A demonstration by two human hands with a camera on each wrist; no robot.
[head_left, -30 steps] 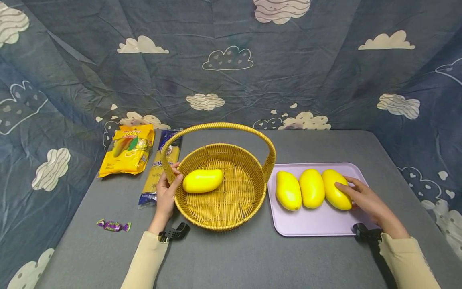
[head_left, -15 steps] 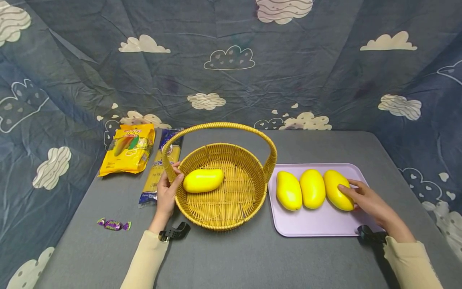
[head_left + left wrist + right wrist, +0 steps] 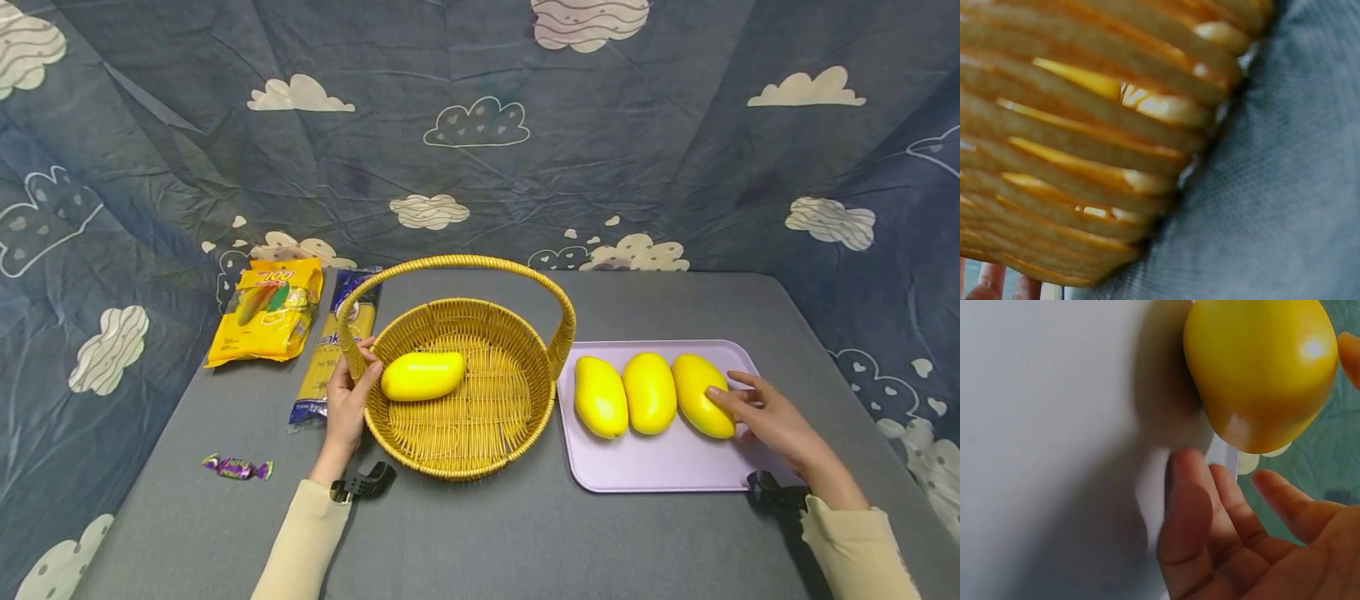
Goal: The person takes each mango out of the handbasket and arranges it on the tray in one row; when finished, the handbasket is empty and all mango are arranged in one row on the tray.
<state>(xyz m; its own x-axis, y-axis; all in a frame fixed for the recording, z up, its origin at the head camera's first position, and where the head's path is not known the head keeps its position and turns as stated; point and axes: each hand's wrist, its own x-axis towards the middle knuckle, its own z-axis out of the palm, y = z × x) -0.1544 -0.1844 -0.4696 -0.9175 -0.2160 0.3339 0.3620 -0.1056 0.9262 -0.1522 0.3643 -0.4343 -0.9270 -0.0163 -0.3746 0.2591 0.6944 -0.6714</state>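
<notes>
At the left side of the wicker basket (image 3: 461, 450), my left hand (image 3: 347, 408) grips the rim by the foot of the tall handle. One yellow mango (image 3: 422, 376) lies inside, against the basket's left wall. Three more mangoes lie side by side on a lilac tray (image 3: 652, 471). My right hand (image 3: 776, 425) is beside the rightmost mango (image 3: 702, 395), its thumb at the fruit's near side. In the right wrist view the other fingers (image 3: 1188, 512) are relaxed and stand apart from the mango's rounded end. The left wrist view is mostly filled by blurred wicker.
A yellow snack bag (image 3: 266, 317) with a mango picture stands at the back left. Next to it lies a blue-ended pasta packet (image 3: 315, 379), partly behind the left hand and basket handle. A purple wrapped candy (image 3: 237, 467) lies on the grey table (image 3: 480, 542) at front left.
My right hand has eased back to the right, its fingers lifting away from the rightmost mango. The left hand, the basket and all the mangoes keep their places.
</notes>
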